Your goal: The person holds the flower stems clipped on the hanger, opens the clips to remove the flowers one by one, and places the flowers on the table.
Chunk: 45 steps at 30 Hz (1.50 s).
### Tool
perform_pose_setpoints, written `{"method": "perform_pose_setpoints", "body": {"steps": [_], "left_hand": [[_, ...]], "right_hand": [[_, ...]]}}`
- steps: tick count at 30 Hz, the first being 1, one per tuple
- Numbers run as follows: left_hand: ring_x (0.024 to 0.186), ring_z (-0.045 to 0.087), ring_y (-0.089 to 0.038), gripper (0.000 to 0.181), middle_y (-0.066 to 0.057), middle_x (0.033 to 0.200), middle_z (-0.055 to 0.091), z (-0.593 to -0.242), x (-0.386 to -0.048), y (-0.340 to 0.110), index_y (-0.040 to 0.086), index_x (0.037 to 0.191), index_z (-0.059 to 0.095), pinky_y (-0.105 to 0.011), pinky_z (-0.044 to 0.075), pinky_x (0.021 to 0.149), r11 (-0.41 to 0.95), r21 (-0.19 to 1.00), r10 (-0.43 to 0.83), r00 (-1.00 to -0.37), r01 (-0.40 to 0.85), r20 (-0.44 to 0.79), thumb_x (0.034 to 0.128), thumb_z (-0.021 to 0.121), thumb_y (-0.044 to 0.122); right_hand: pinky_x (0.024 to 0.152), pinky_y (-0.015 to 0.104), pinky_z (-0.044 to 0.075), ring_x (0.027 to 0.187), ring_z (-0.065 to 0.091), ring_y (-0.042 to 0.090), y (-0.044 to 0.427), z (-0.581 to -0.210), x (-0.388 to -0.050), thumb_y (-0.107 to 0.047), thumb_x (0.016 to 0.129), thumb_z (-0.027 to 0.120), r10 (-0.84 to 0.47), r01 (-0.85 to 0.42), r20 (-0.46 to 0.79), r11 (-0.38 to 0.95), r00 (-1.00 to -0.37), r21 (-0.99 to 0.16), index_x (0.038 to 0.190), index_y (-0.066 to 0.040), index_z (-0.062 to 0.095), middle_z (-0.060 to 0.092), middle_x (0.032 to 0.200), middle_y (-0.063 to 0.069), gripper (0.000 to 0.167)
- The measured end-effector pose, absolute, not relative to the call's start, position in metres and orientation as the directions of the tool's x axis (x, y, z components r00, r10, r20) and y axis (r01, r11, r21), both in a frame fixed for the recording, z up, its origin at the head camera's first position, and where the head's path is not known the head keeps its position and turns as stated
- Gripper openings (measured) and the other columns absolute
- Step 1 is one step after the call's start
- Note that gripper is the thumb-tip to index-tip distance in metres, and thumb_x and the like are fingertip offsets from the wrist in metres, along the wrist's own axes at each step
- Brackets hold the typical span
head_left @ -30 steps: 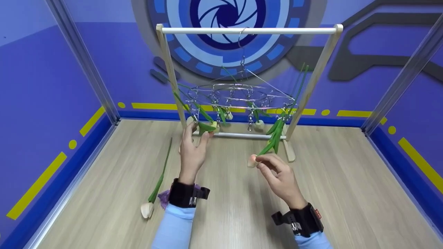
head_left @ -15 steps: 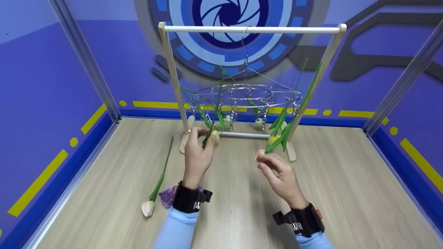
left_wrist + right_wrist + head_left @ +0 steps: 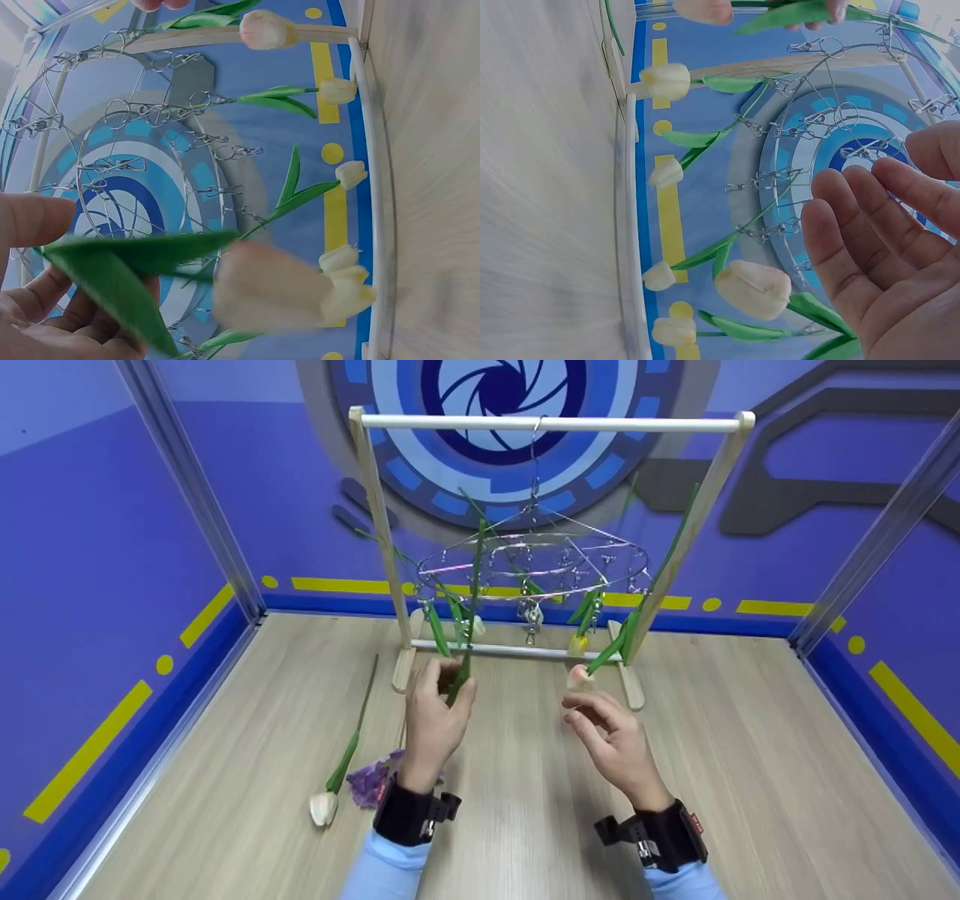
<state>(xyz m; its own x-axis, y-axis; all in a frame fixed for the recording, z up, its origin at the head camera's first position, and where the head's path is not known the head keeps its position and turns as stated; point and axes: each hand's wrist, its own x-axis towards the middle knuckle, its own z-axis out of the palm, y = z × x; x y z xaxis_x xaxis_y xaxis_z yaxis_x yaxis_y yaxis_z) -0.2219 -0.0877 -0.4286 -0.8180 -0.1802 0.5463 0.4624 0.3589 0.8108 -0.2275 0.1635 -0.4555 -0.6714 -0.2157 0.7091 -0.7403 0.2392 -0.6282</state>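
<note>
My left hand point(image 3: 439, 716) curls loosely round the leaves of a pale pink tulip point(image 3: 262, 289), which hangs head down with its green stem rising to the hanger. The left wrist view shows fingers behind the leaves and the thumb a little apart. My right hand point(image 3: 615, 746), relaxed with slightly bent fingers, holds nothing. Just beyond its fingertips hangs another pink tulip point(image 3: 580, 678), apart from them. A round metal clip hanger point(image 3: 532, 566) carries these and several other tulips, including a yellow one point(image 3: 577, 645).
A wooden stand point(image 3: 547, 425) bears the hanger by its hook. On the tabletop point(image 3: 517, 810) at the left lie a white tulip point(image 3: 323, 808) and a purple ruffled flower point(image 3: 369, 784), partly behind my left wrist. Patterned walls point(image 3: 90, 547) enclose the sides and back.
The hanger has turned, its left side coming nearer and its right side going back. My left hand has drawn nearer with its tulip; the right tulip has slipped away from my right fingers.
</note>
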Motion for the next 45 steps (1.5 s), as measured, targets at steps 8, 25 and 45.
{"method": "perform_pose_setpoints", "body": {"steps": [8, 25, 45], "left_hand": [[0.091, 0.066, -0.019, 0.018, -0.008, 0.101, 0.066, -0.435, -0.211, -0.085, 0.003, 0.113, 0.064, -0.034, 0.055, 0.084, 0.285, 0.831, -0.153, -0.833, 0.478, 0.532, 0.0967, 0.07, 0.005], [0.091, 0.067, -0.02, 0.02, -0.007, 0.103, 0.068, -0.436, -0.206, -0.076, 0.003, 0.12, 0.063, -0.036, 0.055, 0.087, 0.264, 0.801, -0.127, -0.804, 0.537, 0.581, 0.1015, 0.066, 0.011], [0.088, 0.069, -0.022, 0.019, -0.013, 0.1, 0.07, -0.438, -0.208, -0.07, -0.003, 0.117, 0.065, -0.033, 0.058, 0.08, 0.172, 0.781, -0.101, -0.778, 0.6, 0.62, 0.0992, 0.066, 0.004]], "right_hand": [[0.087, 0.014, 0.052, 0.096, 0.07, 0.018, 0.162, -0.457, -0.227, 0.015, 0.09, 0.067, -0.216, -0.734, 0.703, 0.255, -0.677, -0.629, 0.111, 0.004, 0.073, 0.072, 0.105, 0.017, 0.025], [0.078, 0.016, 0.055, 0.088, 0.069, 0.011, 0.15, -0.422, -0.245, 0.008, 0.097, 0.063, -0.298, -0.731, 0.667, 0.258, -0.682, -0.632, 0.112, 0.003, 0.072, 0.072, 0.103, 0.012, 0.019], [0.08, 0.031, 0.06, 0.091, 0.075, 0.021, 0.124, -0.373, -0.246, -0.003, 0.1, 0.065, -0.433, -0.727, 0.591, 0.299, -0.68, -0.618, 0.114, 0.001, 0.073, 0.076, 0.106, 0.009, 0.017]]}}
